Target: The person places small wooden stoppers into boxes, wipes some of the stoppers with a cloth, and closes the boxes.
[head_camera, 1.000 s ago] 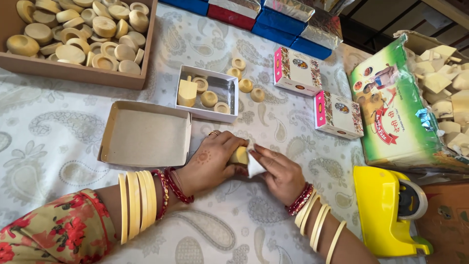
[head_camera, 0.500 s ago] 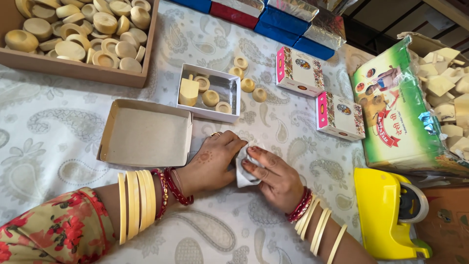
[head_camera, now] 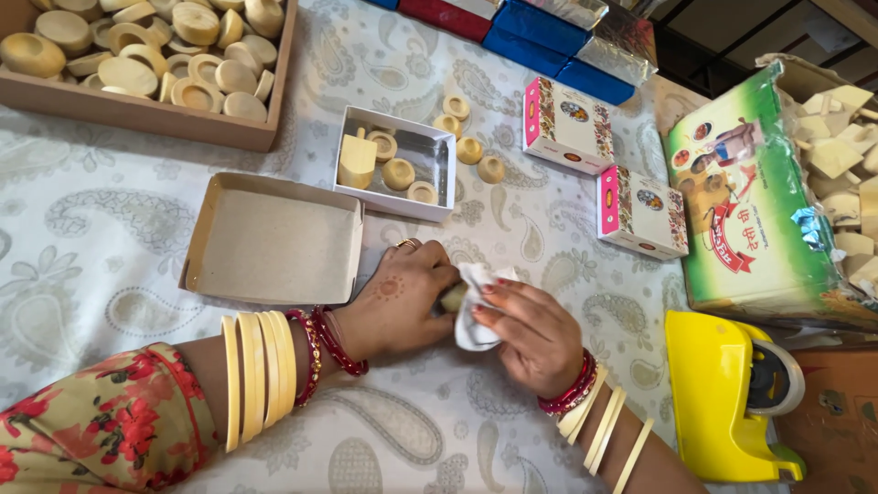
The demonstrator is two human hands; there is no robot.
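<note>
1. The left hand [head_camera: 402, 297] is curled around a small round wooden piece [head_camera: 452, 296], pale yellow; only its edge shows between the fingers.
2. The right hand [head_camera: 530, 329] pinches a thin white paper [head_camera: 474, 306], crumpled and soft, which is pressed against the wooden piece. Both hands rest on the tablecloth [head_camera: 82, 238], a white cloth with grey paisley pattern.
3. Just beside the left hand lies an open flat cardboard box [head_camera: 274, 242], brown and matte inside.
4. Behind it stands a small white box [head_camera: 402, 160] with a shiny silver inside; it holds several wooden cups and one taller wooden block.
5. Three loose wooden cups [head_camera: 470, 146] lie on the cloth near this box.
6. A wooden tray [head_camera: 146, 110] at the far left is full of similar turned wooden pieces.
7. Two closed printed cartons [head_camera: 604, 169] lie to the right, and a yellow plastic tape dispenser [head_camera: 732, 402] stands near the right wrist.
</note>
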